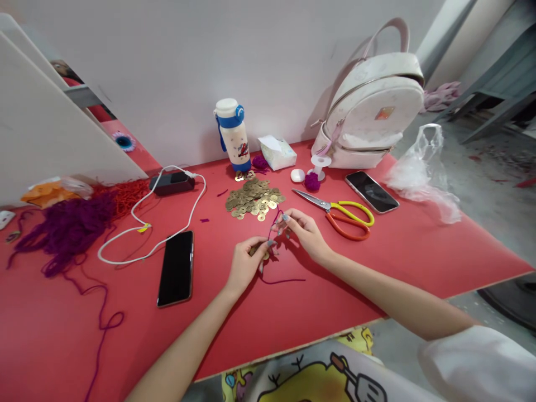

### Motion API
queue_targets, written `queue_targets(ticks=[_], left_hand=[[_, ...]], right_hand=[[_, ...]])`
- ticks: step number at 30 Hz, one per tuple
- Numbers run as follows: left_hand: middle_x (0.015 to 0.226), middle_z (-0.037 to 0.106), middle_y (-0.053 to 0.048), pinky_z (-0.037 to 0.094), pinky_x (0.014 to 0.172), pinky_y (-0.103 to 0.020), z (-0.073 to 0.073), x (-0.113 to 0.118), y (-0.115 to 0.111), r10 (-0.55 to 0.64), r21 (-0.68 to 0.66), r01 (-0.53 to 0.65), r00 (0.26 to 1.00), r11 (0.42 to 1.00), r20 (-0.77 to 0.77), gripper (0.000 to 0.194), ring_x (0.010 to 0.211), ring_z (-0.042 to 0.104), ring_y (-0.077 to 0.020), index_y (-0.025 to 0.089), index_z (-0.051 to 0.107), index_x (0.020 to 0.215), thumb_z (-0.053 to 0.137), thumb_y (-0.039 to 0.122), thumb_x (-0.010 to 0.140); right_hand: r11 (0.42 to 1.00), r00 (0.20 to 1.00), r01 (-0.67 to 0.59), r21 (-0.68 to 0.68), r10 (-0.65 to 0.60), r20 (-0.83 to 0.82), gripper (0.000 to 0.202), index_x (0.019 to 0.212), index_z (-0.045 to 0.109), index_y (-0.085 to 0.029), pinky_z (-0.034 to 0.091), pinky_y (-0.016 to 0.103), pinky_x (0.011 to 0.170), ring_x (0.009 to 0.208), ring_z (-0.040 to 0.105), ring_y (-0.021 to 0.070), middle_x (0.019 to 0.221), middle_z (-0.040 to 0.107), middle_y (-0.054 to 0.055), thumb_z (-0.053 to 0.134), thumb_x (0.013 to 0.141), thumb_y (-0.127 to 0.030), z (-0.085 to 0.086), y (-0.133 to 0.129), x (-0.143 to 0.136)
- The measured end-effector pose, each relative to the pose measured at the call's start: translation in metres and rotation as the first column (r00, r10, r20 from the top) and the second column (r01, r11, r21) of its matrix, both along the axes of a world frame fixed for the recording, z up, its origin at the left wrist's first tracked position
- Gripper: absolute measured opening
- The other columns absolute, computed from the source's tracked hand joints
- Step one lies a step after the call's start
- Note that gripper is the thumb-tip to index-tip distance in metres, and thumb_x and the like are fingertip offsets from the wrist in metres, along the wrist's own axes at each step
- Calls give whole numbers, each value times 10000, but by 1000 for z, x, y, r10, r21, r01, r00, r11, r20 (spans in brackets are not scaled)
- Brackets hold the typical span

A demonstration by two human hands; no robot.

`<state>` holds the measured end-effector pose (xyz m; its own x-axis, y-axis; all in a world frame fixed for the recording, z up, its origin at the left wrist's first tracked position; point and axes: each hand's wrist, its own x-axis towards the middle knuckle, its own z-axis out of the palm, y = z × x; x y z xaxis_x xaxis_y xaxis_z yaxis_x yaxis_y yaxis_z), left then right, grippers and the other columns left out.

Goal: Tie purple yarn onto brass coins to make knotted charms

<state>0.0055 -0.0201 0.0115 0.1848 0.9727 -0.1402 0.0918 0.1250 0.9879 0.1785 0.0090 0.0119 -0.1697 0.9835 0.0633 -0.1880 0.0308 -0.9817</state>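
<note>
Near the middle of the red table, my left hand [250,259] is closed, pinching a purple yarn strand [285,281] with a few brass coins [266,256] at its fingers. The strand's free end trails right along the tabletop. Just up and to the right, my right hand [302,230] pinches the upper part of the same yarn between thumb and finger. Beyond both hands lies a pile of brass coins [253,196] with holes in their middles. My fingers partly hide the yarn and the held coins.
Scissors [335,211] and a phone [372,191] lie right of my hands; another phone [176,268] and a white cable [138,259] lie left. Behind stand a bottle [234,137], tissue pack [278,153] and backpack [372,111]. Purple yarn [75,223] is heaped far left.
</note>
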Motion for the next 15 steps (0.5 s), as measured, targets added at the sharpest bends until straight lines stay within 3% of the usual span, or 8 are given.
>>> queue_targets(ticks=[2,5,10,15], left_hand=[[690,723,-64,400,400,-204,0,-2,0,11,-22,-10,999,1000,33,408,390,507,-83,130,699,873,572,518,877],[672,711,-57,372,354,-197,1,-3,1,23,-55,-18,995,998,98,476,382,511,-92,134,668,919,559,593,861],[568,676,-34,399,344,-195,3,-2,2,-56,-97,70,988,993,141,431,366,546,-113,149,615,836,650,577,797],[562,677,-33,496,418,-235,5,-2,2,-34,-128,60,980,990,194,436,406,612,-148,158,569,802,647,586,793]], right_hand=[[1000,1000,5,-2,-5,-21,300,844,599,-206,540,269,672,730,635,143,781,685,25,586,899,-501,-1,0,-1],[1000,998,-2,-12,1,-59,280,856,602,-203,546,256,681,726,642,132,795,689,19,598,901,-479,-2,-1,-2],[996,992,-66,-60,59,-114,296,864,587,-203,549,254,572,648,644,131,828,697,23,610,889,-496,-1,-4,-4],[997,992,-64,-46,58,-116,295,858,589,-204,571,263,610,653,649,126,826,699,20,615,889,-497,1,-5,-3]])
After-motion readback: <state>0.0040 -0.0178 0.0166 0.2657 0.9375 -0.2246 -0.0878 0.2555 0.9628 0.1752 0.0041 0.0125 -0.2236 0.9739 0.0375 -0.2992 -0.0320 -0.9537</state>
